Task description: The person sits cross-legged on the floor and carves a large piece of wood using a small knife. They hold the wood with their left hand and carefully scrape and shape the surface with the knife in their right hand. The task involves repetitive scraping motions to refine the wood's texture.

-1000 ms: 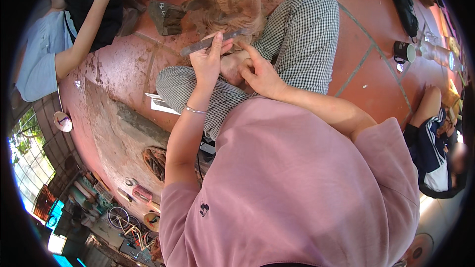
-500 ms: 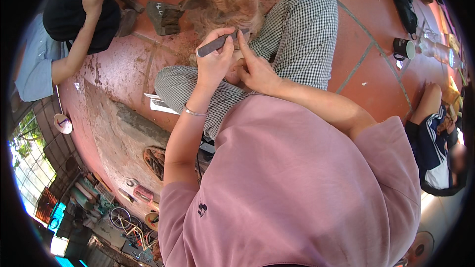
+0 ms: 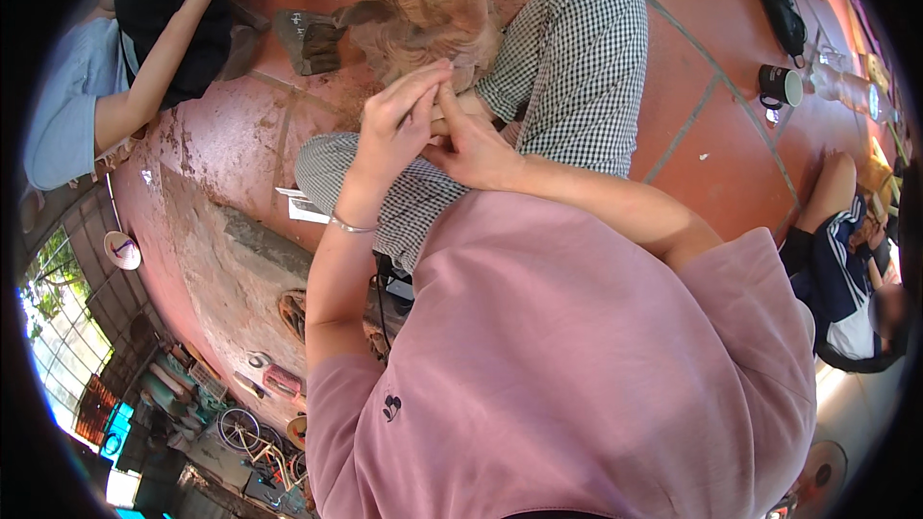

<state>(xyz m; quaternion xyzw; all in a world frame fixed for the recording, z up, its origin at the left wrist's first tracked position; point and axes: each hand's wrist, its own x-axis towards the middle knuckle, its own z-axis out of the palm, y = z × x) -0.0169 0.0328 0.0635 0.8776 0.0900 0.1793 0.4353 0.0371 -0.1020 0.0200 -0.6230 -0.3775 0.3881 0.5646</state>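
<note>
My left hand, with a bracelet at its wrist, has its fingers stretched and pressed together. Its fingertips meet those of my right hand, forming a peak over my crossed legs. The right thumb and fingers curl in toward the left palm. A small pale edge shows between the hands; its kind cannot be made out. Whatever else they hold is hidden by the fingers. Just beyond the fingertips stands a large brown carved wood piece, with a rough top and a grooved, smoother body.
A dark wood block lies left of the carving. A co-worker's arm is at the far left. To the right are a dark mug, a clear bottle and another seated person. White paper lies beside my left knee.
The dark grey flat strip in my left hand has gone out of sight. My left hand has turned, its fingers now straighter and against the right. The co-worker's hand at left has moved up.
</note>
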